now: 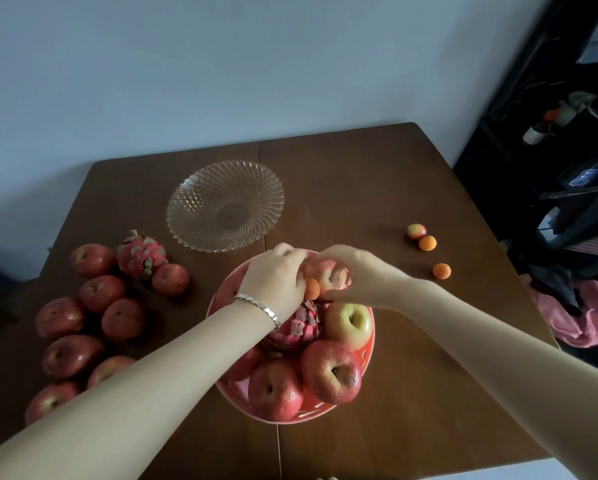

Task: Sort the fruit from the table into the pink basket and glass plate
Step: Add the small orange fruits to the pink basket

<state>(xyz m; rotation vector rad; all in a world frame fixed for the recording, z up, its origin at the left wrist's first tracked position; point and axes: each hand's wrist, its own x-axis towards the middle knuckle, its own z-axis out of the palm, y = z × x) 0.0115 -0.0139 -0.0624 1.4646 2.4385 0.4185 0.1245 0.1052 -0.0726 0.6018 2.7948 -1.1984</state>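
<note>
Both hands meet over the far side of the pink basket (367,358), which sits near the middle of the brown table (412,341). The left hand (273,282) wears a silver bracelet (259,306) on its wrist, and its fingers curl down around a small orange fruit (312,288). It looks like the hand grips that fruit, but the fingertips are hidden, so I cannot tell for sure. The right hand (356,275) has its fingers bent around a pale red apple (328,275) at the back of the basket and seems to hold it. The little orange fruit touches that apple. The basket is full. It has a yellow-green apple (349,325) on the right, two big red apples (330,374) at the front, and a pink dragon fruit (299,329) in the middle, partly under the left wrist. The glass plate (225,206) sits behind the basket, a little to the left, with nothing on it. On the left side of the table lies a bunch of red apples (93,259) close together, with a second dragon fruit (141,254) among them at the back. On the right side of the table lie three small round fruits (427,243), two just beside each other and one a bit apart. A pink cloth (581,320) lies past the right edge of the table.
</note>
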